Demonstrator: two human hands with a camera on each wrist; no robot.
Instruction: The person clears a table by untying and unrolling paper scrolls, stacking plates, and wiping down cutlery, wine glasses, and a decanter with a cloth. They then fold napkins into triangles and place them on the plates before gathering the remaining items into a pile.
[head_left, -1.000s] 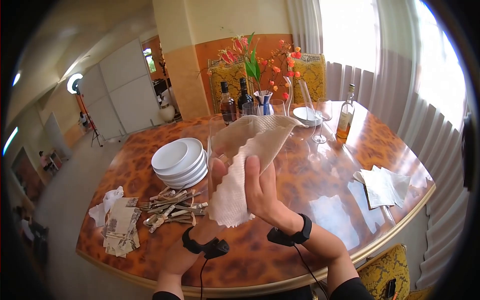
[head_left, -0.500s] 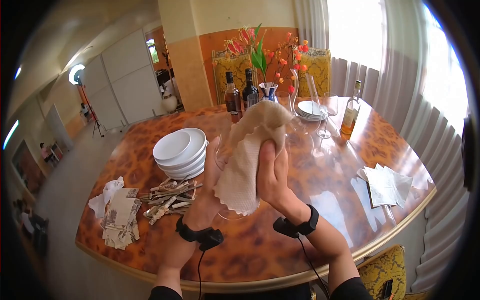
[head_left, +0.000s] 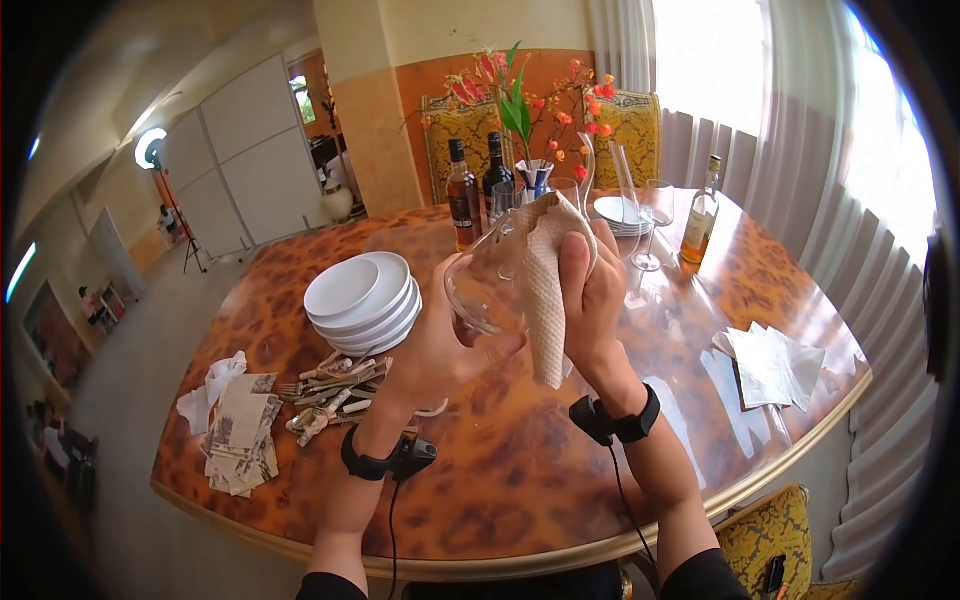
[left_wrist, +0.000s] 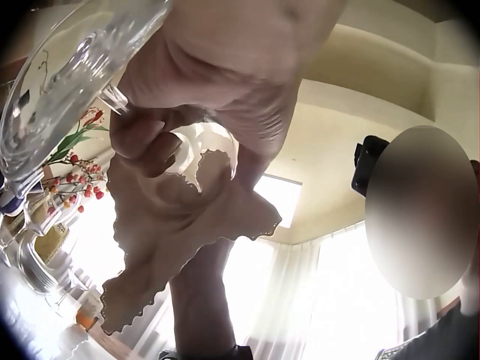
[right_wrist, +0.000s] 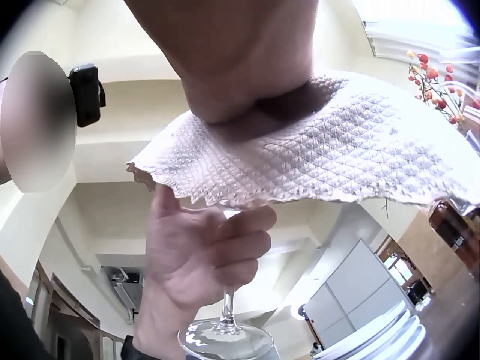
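My left hand (head_left: 440, 345) grips a clear wine glass (head_left: 470, 295) whose bowl tilts toward the right hand. In the right wrist view, the left fingers (right_wrist: 244, 244) curl round the stem, with the round foot (right_wrist: 225, 341) below them. My right hand (head_left: 598, 305) pinches a beige, quilted cloth (head_left: 543, 290) with a wavy edge at the bowl's right side, its thumb lying over the fabric. The cloth hides that side of the bowl, and one end hangs down. In the left wrist view, the cloth (left_wrist: 165, 232) spreads below the left hand (left_wrist: 217, 60).
White dishes (head_left: 365, 305) are stacked at the left, near bundled cutlery (head_left: 335, 395) and printed paper napkins (head_left: 240, 435). White napkins (head_left: 770, 365) lie at the right. Farther back stand dark bottles (head_left: 462, 195), a flower vase (head_left: 535, 180), a wine glass (head_left: 655, 205) and an amber bottle (head_left: 700, 220).
The cloth, earlier spread across the glass, is now bunched toward the right, baring more of the bowl. My right hand has shifted right and up; the left hand has turned round the glass.
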